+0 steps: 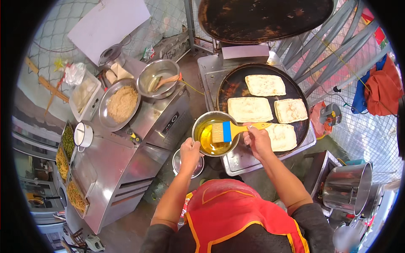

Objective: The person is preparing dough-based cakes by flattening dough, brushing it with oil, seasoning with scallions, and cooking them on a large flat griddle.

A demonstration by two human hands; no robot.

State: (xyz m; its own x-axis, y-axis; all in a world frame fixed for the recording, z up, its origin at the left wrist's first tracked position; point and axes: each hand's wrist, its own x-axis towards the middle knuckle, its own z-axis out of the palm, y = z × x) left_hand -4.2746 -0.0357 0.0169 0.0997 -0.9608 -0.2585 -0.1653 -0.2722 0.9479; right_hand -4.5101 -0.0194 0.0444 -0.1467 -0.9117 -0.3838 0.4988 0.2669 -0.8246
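Note:
My left hand [190, 153] grips the side of a steel bowl [196, 126] holding yellow oil [207, 147]. In my right hand [258, 140] is a flat brush [226, 131] with a yellow handle and a blue band; its pale bristles are over the oil, and whether they touch it I cannot tell. Several rectangular flatbreads [250, 109] lie on a round black griddle [234, 85] beyond and to the right of the bowl. One flatbread [282, 137] lies just right of my right hand, partly behind it.
A steel counter [117, 164] on the left bears a basin of brown crumbs [121, 104], a steel bowl with a wooden-handled tool [158, 79], a white mug [83, 136] and food trays [85, 189]. The griddle's dark lid [265, 19] stands raised behind. Large steel pots [348, 189] are at right.

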